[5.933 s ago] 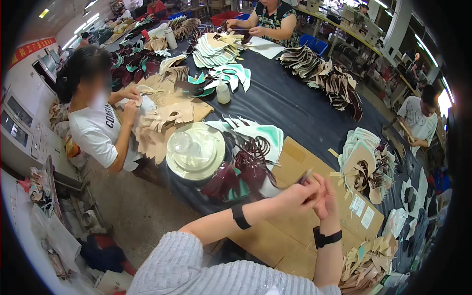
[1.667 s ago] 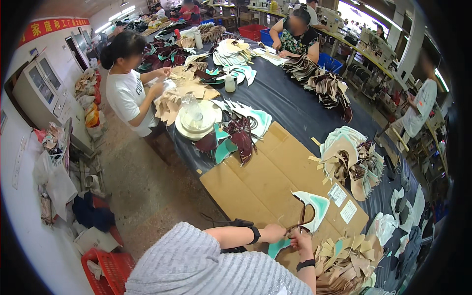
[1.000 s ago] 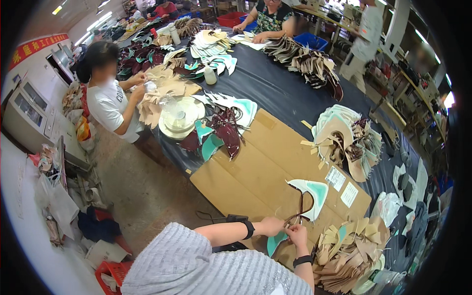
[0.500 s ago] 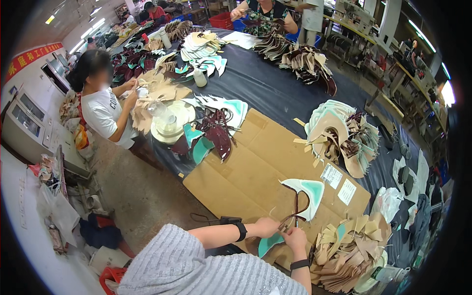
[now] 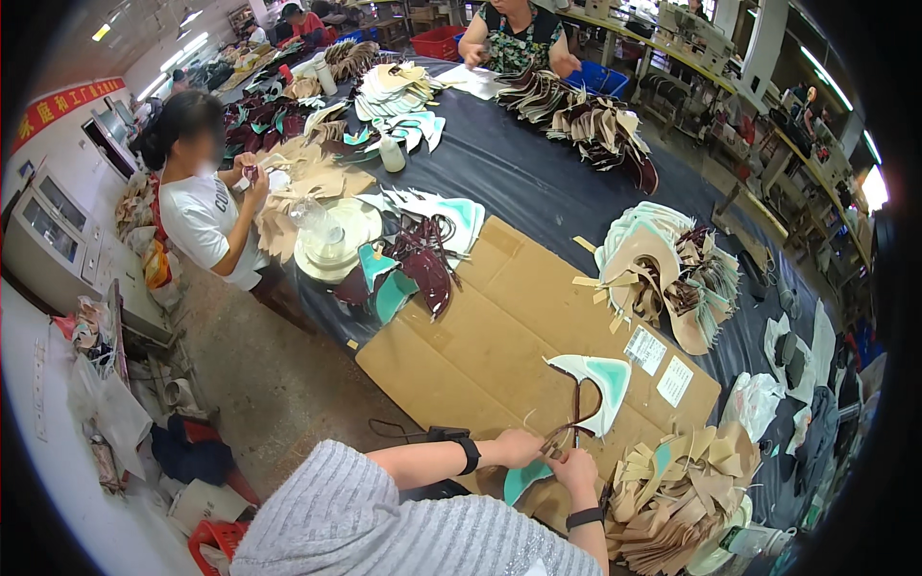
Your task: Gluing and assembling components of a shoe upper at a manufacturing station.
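Both hands, left (image 5: pixel 520 447) and right (image 5: pixel 575 470), pinch dark maroon straps (image 5: pixel 573 415) running to a teal-white insole (image 5: pixel 597 377) at 12 o'clock; grip unchanged since before.

Hands no longer raised in middle of frame: left hand (image 5: pixel 520 447) and right hand (image 5: pixel 576 470) now low at bottom centre, close together on thin dark strap (image 5: pixel 573 420). Teal-and-white cut piece (image 5: pixel 597 377), not there before, now on cardboard sheet (image 5: pixel 499 336) just above hands. Second teal piece (image 5: pixel 523 477) now under hands. Person in white shirt (image 5: pixel 206 226) shifted higher, toward upper left of frame.
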Demonstrator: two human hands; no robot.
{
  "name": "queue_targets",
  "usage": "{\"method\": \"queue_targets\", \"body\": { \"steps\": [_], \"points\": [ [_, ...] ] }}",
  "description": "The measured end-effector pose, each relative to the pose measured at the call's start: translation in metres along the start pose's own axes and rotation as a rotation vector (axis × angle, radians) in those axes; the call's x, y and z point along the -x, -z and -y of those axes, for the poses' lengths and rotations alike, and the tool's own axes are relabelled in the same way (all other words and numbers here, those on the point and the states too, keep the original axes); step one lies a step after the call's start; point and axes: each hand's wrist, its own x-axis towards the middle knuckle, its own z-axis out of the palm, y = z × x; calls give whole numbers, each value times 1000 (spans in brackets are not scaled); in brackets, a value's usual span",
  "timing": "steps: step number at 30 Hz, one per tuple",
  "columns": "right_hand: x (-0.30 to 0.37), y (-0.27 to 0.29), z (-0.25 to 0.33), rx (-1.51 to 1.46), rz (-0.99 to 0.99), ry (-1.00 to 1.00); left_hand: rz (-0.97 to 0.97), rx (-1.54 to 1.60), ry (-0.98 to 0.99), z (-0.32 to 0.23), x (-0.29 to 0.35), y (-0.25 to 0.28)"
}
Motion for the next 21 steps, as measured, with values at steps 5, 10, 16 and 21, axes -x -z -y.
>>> {"method": "queue_targets", "body": {
  "steps": [5,10,16,21],
  "points": [
    [1,-2,-2,-4,-6,-3,10,-11,-1,-2,0,3],
    [-2,-7,-6,-5,-25,19,-14,14,8,-3,1,4],
    [0,-2,-1,-16,-13,12,-18,18,12,-2,1,2],
    [3,5,5,1,21,3,-12,26,18,-5,3,7]
  ]
}}
